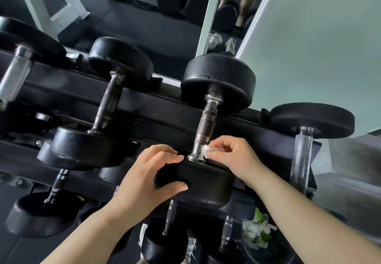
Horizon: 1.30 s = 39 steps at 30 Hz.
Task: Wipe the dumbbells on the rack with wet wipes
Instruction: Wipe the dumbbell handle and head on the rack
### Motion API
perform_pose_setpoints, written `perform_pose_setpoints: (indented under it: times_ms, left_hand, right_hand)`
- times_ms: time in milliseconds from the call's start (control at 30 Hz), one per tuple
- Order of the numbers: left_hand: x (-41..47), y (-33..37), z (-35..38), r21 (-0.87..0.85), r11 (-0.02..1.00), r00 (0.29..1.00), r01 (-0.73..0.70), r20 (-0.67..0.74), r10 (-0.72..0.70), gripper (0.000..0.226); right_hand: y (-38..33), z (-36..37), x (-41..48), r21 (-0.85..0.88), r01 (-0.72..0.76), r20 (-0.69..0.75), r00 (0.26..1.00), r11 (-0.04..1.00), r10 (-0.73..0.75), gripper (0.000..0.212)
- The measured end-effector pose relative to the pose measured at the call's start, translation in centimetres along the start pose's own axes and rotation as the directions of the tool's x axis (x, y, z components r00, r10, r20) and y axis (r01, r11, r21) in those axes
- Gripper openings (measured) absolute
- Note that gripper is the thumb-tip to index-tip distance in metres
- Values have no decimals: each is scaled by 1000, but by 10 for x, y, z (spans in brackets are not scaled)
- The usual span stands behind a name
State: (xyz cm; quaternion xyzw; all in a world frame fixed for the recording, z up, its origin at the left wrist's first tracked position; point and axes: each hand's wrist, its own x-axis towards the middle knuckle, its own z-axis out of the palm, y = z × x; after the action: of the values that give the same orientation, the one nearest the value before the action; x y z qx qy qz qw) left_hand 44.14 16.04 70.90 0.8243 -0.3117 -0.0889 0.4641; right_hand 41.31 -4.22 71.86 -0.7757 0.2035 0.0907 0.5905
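A black dumbbell point(218, 82) with a steel knurled handle lies across the top tier of the black rack point(160, 119). My left hand point(144, 183) grips its near head, thumb on the face and fingers over the rim. My right hand point(233, 156) pinches a small folded white wet wipe point(208, 150) against the lower end of the handle, right at the collar. More black dumbbells point(115, 78) rest on the rack to the left and one point(309, 123) to the right.
Lower tiers hold further dumbbells point(165, 241). A pack or pile of white and green wipes point(257, 230) lies low on the right. A mirror behind the rack point(165, 16) reflects dumbbells and a person's legs. A pale green wall point(319, 47) stands to the right.
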Motion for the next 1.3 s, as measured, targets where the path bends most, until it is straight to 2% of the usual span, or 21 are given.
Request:
perform_pose_setpoints:
  times_ms: [33,67,100,133,167,233,300,367,433,533,600,667,733,800,900,1000,1067,1133,1200,1267,1300]
  left_hand:
    - [0,0,0,1,1000,1000,-6,-2,6,43]
    - [0,0,0,4,1000,1000,-14,-3,14,45]
    - [0,0,0,9,1000,1000,-21,-3,21,47]
    - [0,0,0,11,1000,1000,-21,-1,21,48]
    - [0,0,0,10,1000,1000,-14,2,14,46]
    - [-1,-1,1,9,1000,1000,-11,5,11,42]
    - [-1,-2,1,11,1000,1000,-25,4,25,42]
    - [-1,-4,1,9,999,999,-38,2,38,44]
    - [-1,-5,2,-3,999,999,-45,1,45,42]
    - [0,-6,2,-16,999,999,-46,3,46,40]
    - [0,-7,2,-18,999,999,-48,6,49,39]
    - [-1,-7,2,-20,998,999,-52,8,52,39]
    - [-1,-8,2,-22,999,999,-49,9,49,39]
    - [-1,-8,2,-19,998,999,-53,10,53,39]
    - [-1,-9,2,-10,998,998,-65,13,65,39]
    - [0,-8,2,-13,998,998,-63,16,64,40]
    - [0,-8,1,-12,998,998,-61,15,61,39]
    - [0,-7,1,-10,998,998,-61,14,61,39]
    - [1,-7,0,-7,998,998,-61,17,61,40]
    - [1,-6,0,-6,998,998,-65,14,65,40]
    - [1,-6,0,-7,998,998,-67,13,67,40]
  right_hand:
    - [-1,-3,-1,-164,165,-34,984,973,-173,14]
    - [-6,-6,2,-343,357,-74,912,869,-404,9]
    - [-10,-8,8,-522,505,-49,787,687,-615,10]
    - [-12,-8,17,-657,580,28,657,481,-754,14]
    - [-15,-9,26,-729,603,122,579,323,-806,18]
    - [-23,-6,39,-778,599,249,571,190,-783,23]
    - [-25,-2,44,-765,631,351,580,132,-735,24]
    - [-17,1,44,-690,722,513,539,53,-668,21]
    - [-11,6,38,-598,800,654,523,50,-547,19]
    - [-18,2,48,-576,816,724,530,33,-441,24]
    - [-31,-5,63,-662,749,665,584,-6,-465,20]
    - [-38,-10,77,-765,643,523,664,49,-535,18]
    - [-35,-6,74,-779,615,463,696,123,-549,14]
    - [-24,2,59,-710,694,557,660,123,-504,26]
    - [-22,0,37,-586,788,661,598,187,-454,28]
    - [-22,-12,47,-691,703,471,614,168,-633,22]
    - [-17,-16,51,-762,595,268,650,257,-711,20]
    - [-7,-15,43,-735,589,192,655,335,-731,18]
    - [4,-11,29,-643,614,197,710,457,-677,17]
    - [11,-8,16,-514,543,166,822,664,-544,13]
    - [13,-8,14,-468,503,166,858,727,-487,13]
